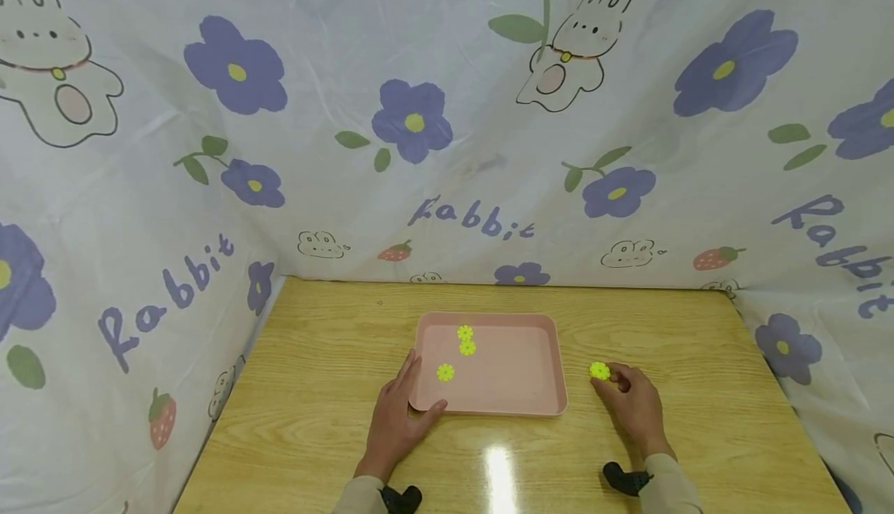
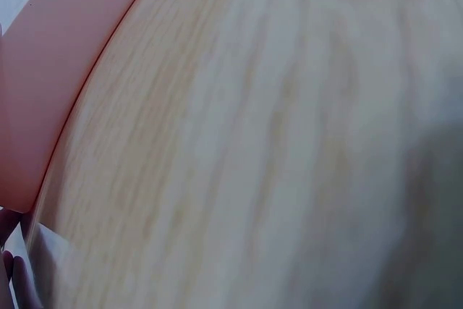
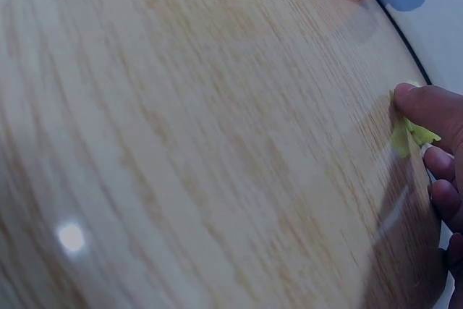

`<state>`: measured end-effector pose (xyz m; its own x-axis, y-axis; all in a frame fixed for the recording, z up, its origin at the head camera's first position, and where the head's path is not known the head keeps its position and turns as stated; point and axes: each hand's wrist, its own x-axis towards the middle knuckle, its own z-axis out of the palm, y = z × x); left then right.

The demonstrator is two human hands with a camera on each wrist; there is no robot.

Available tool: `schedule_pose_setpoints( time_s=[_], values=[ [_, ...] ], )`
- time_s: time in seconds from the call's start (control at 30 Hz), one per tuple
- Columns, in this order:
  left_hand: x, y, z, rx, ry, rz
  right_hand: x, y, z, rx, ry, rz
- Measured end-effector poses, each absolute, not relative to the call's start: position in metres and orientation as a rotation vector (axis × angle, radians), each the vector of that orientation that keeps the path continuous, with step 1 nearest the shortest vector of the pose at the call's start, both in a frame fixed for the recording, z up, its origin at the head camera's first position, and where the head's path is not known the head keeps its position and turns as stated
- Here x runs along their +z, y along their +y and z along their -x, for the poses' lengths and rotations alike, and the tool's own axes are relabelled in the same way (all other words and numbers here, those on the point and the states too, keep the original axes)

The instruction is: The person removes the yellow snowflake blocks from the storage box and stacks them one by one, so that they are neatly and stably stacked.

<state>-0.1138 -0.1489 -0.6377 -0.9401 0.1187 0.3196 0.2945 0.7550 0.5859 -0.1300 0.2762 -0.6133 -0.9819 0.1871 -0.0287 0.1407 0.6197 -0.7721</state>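
Note:
A pink rectangular tray (image 1: 513, 366) lies on the table with three yellow flower-shaped pieces in its left half. Two of them, the back piece (image 1: 465, 332) and the middle piece (image 1: 467, 348), touch edge to edge; the front piece (image 1: 445, 373) lies apart. My left hand (image 1: 398, 421) rests against the tray's front left corner, fingers along the left side and thumb at the front rim. To the right of the tray, my right hand (image 1: 635, 405) pinches another yellow flower-shaped piece (image 1: 599, 371) between thumb and fingers. The right wrist view shows this flower (image 3: 412, 135) partly hidden by the thumb.
The wooden table (image 1: 314, 343) is bounded at the back and sides by a white cloth (image 1: 489, 164) printed with rabbits and purple flowers. Each wrist wears a black strap device, such as the right one (image 1: 625, 480). Light glares on the tabletop in front of the tray.

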Motion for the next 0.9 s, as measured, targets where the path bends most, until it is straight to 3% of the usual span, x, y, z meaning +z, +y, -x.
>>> schedule_pose_setpoints(
  time_s=[0.9],
  values=[
    [-0.636,-0.150,0.111,-0.965,-2.686,0.323,-0.603,0.269,0.124,1.418,-2.695,0.394]
  ],
)
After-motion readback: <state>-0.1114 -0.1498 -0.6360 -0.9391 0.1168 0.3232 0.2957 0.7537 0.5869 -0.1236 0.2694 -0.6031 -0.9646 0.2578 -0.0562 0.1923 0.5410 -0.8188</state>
